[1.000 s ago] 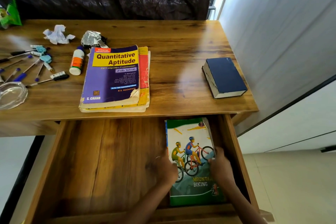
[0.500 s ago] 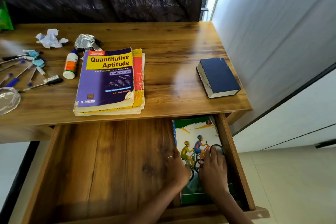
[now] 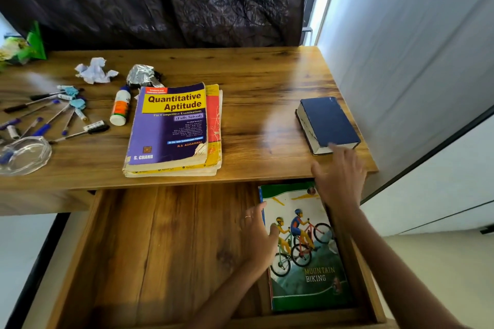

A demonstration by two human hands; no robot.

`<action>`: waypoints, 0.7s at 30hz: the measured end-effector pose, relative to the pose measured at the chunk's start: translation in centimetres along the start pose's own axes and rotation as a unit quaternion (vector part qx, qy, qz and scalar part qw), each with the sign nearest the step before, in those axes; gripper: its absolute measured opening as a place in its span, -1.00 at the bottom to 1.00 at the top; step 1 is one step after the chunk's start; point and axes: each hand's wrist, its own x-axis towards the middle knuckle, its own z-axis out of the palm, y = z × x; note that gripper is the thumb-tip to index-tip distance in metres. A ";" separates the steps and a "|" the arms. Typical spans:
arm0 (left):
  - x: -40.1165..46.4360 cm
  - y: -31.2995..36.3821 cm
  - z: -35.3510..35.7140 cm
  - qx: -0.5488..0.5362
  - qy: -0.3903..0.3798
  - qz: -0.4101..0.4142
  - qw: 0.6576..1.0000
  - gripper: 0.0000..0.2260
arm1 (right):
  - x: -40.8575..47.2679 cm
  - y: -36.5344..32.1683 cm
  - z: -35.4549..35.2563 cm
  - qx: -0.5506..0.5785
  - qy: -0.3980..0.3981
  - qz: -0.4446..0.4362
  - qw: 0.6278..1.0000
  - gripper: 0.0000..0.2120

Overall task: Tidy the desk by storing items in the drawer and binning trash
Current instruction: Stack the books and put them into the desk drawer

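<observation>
**Two hands at the open drawer: one book stored, the next one being reached for**

Several loose items occupy the left of the desk: a clear dish at the near edge, scattered pens, a crumpled white paper, a glue bottle lying on its side, and a foil wrapper; the paper and foil are judged to be bin items, the rest drawer items. Centre: a stack of paperbacks lies flat, topped by the purple and yellow title, near the front edge and so within easy reach. Below it, the drawer is pulled out; the biking book lies flat against its right wall, a placement that leaves the left floor free for the larger stack. The left hand rests at that book's left edge, fingers relaxed and straight, thumb on the cover, apparently steadying it; whether the fingers press the spine cannot be told. Right: the right hand extends over the desk edge, fingers spread and released, fingertips at the near end of the blue hardback; no grasp is formed yet; motion blur obscures actual contact.
</observation>
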 end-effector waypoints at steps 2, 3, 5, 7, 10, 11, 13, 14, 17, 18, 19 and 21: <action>0.1 -0.3 -0.4 0.003 0.000 0.005 1.000 -0.58 | 4.1 -0.2 -0.2 -0.033 -0.012 0.035 0.999 -0.27; 0.0 -0.6 -0.6 0.006 -0.005 0.009 1.000 -0.60 | 5.9 -0.1 -0.2 -0.045 -0.031 0.057 0.997 -0.16; -0.2 -1.2 -0.9 0.015 -0.021 0.016 1.000 -0.63 | 8.6 0.4 0.4 -0.052 -0.091 0.095 0.990 0.01; -0.7 -1.9 -1.1 0.020 -0.035 0.018 0.999 -0.66 | 9.8 0.9 1.2 -0.034 -0.139 0.115 0.983 0.09; -1.2 -2.5 -1.2 0.006 -0.055 0.014 0.998 -0.68 | 9.6 0.9 2.1 -0.026 -0.135 0.130 0.982 0.07; -1.3 -2.6 -1.1 0.005 -0.057 0.017 0.998 -0.68 | 9.3 0.7 2.1 -0.026 -0.131 0.138 0.981 0.06; -1.2 -2.6 -0.9 -0.001 -0.066 0.018 0.998 -0.69 | 8.5 0.3 2.0 -0.028 -0.136 0.148 0.979 0.06; -1.1 -2.5 -0.9 -0.006 -0.071 0.016 0.997 -0.70 | 7.8 0.3 1.9 -0.029 -0.138 0.149 0.979 0.07; -0.5 -2.1 -0.5 -0.042 -0.089 0.020 0.995 -0.74 | 5.0 0.3 1.4 -0.031 -0.140 0.150 0.978 0.07; -0.3 -1.7 -0.4 -0.066 -0.102 0.015 0.993 -0.76 | 3.8 0.3 1.2 -0.039 -0.144 0.148 0.978 0.07; -0.2 -1.3 -0.3 -0.095 -0.116 0.007 0.989 -0.78 | 2.5 0.3 1.0 -0.046 -0.148 0.146 0.977 0.06; 0.1 -0.1 -0.1 -0.137 -0.135 0.000 0.981 -0.79 | -0.2 0.0 0.6 -0.042 -0.145 0.140 0.979 0.07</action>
